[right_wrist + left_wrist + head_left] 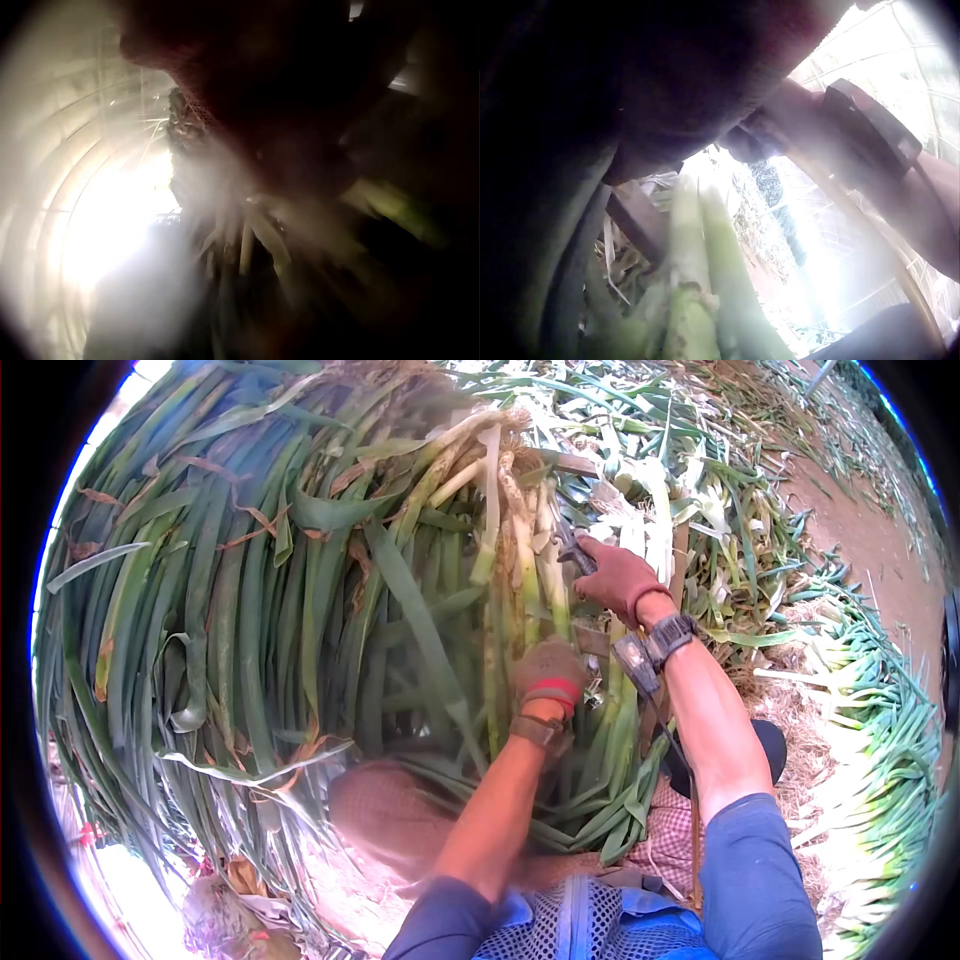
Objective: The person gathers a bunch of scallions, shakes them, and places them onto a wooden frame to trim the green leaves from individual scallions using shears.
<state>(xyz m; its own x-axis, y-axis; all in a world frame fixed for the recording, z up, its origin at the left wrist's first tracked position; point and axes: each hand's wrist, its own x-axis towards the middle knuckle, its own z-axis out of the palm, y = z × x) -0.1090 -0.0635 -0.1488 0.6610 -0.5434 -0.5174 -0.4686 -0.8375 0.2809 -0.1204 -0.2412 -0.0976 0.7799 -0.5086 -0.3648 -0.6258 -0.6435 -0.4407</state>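
Note:
In the head view my left hand (548,672), in a work glove with a red cuff, grips leek stalks (528,595) standing upright in front of me. Two pale green stalks (692,289) rise below the dark glove in the left wrist view. My right hand (622,578), in a reddish glove, holds a small dark-handled tool (574,552) just right of the stalks' upper ends. Its tip overlaps the pale stalks, and I cannot tell its exact kind. The right wrist view is dark and blurred, with the glove (292,97) above pale stalks.
A big heap of long green leaves (220,600) fills the left side. Trimmed leaves and pale peelings (720,530) lie beyond my right hand. A row of leeks (870,730) lies along the right, beside bare brown soil (850,510). A wooden stake (681,560) stands near my right wrist.

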